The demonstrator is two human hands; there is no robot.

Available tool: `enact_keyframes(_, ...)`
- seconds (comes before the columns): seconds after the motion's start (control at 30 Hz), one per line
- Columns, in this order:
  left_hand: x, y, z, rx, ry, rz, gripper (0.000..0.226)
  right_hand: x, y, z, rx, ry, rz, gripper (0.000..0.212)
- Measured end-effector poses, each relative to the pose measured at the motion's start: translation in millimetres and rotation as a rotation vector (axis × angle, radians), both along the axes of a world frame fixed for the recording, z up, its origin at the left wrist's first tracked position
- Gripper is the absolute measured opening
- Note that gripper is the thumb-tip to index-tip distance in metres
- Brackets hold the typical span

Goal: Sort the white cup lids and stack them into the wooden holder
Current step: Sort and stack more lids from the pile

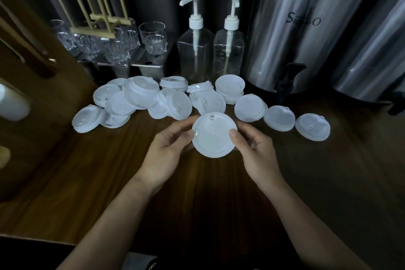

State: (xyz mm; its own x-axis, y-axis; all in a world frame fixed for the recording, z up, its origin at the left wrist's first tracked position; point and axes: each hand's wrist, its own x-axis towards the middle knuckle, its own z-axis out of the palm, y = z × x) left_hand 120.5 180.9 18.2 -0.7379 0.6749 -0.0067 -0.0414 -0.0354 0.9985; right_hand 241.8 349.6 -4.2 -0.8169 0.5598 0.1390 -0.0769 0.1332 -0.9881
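One white cup lid (213,136) is held flat above the dark wooden counter (197,193), gripped at its left rim by my left hand (168,151) and at its right rim by my right hand (254,147). Behind it a loose pile of several white lids (151,98) spreads across the counter from left to right, with single lids at the right end (312,126). The wooden holder (98,22), a frame of thin upright dowels, rests tilted on top of glasses at the back left, with no lids on it.
Clear glasses (153,37) stand on metal trays at the back left. Two clear pump bottles (195,50) sit behind the pile. Two large steel dispensers (298,35) with black taps fill the back right. A white object (13,103) lies at the left edge.
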Motion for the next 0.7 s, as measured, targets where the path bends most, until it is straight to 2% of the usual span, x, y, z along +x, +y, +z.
enact_keyframes(0.13, -14.5, -26.7, 10.1, -0.006, 0.023, 0.092, 0.03, -19.1, -26.9, 10.3, -0.013, 0.045, 0.004, 0.044)
enact_keyframes(0.3, -31.3, -68.3, 28.6, 0.054, 0.036, 0.122, 0.029, -40.9, -68.4, 32.3, -0.002, 0.1, -0.039, 0.031)
enact_keyframes(0.4, -42.2, -97.3, 45.0, 0.086, 0.067, 0.121, 0.029, -54.5, -97.9, 48.0, -0.035, 0.128, -0.054, 0.032)
enact_keyframes(0.5, -59.7, -129.4, 59.5, 0.094, 0.169, 0.159, 0.028, -71.2, -131.0, 63.2, -0.055, 0.148, -0.061, 0.038)
enact_keyframes(0.7, -95.6, -198.7, 91.3, 0.064, 0.372, 0.246, 0.024, -108.5, -196.6, 94.3, -0.068, 0.196, -0.051, 0.034)
